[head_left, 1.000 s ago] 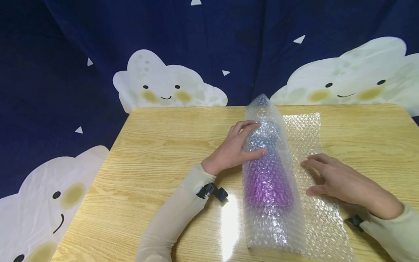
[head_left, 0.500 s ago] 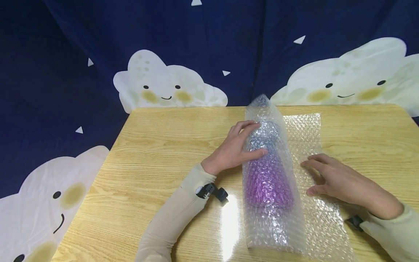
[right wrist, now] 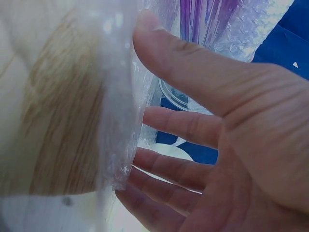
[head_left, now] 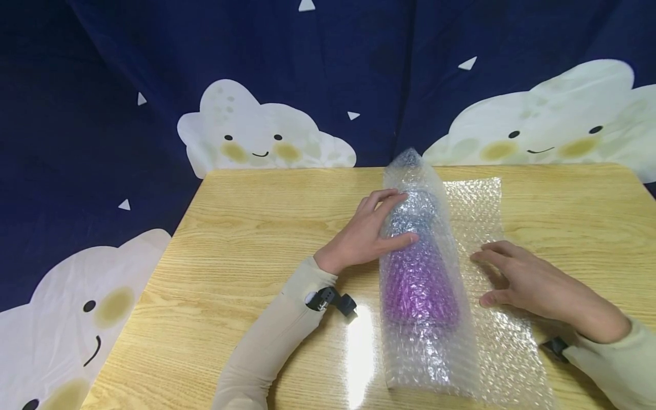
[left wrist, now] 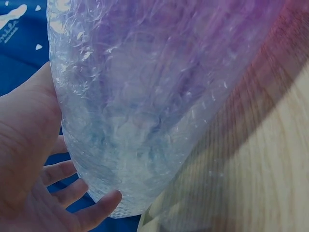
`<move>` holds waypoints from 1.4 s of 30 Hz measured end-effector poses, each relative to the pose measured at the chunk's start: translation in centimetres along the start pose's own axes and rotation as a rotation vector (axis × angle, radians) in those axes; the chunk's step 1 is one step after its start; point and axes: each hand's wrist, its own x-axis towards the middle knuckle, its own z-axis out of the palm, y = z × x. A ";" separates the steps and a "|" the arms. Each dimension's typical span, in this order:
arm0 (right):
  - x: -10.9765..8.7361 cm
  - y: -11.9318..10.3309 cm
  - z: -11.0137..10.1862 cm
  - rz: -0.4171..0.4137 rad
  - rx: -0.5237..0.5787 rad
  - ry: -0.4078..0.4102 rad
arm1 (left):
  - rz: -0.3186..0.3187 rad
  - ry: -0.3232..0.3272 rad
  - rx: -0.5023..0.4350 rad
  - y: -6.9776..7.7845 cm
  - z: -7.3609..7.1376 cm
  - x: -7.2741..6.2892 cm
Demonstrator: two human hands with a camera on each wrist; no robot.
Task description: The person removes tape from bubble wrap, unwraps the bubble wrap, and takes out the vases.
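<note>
Bubble wrap (head_left: 430, 356) around a purple object (head_left: 422, 285), both hands (head_left: 366, 233) (head_left: 533, 279) loosely spread against it.

Clear bubble wrap (head_left: 433, 361) covers a tapered object (head_left: 422, 287), which shows through it bluish at the narrow far end and purple at the broad near end. It lies lengthwise on the table (head_left: 266, 245), a loose flap (head_left: 507, 347) extending rightward.

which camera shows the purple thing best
The head view: the overall shape of the purple thing shows through the bubble wrap, though the left hand partly overlaps it. The left wrist view shows it hazy and cut off; the right wrist view shows only a small part, above the right hand.
</note>
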 end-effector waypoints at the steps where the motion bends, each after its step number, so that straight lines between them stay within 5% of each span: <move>1: 0.0 0.0 0.0 0.000 0.001 0.000 | 0.001 0.000 0.000 0.0 0.0 0.0; 42: -0.1 0.2 0.0 -0.020 0.014 0.009 | 0.009 -0.019 0.023 -0.4 -1.0 -0.2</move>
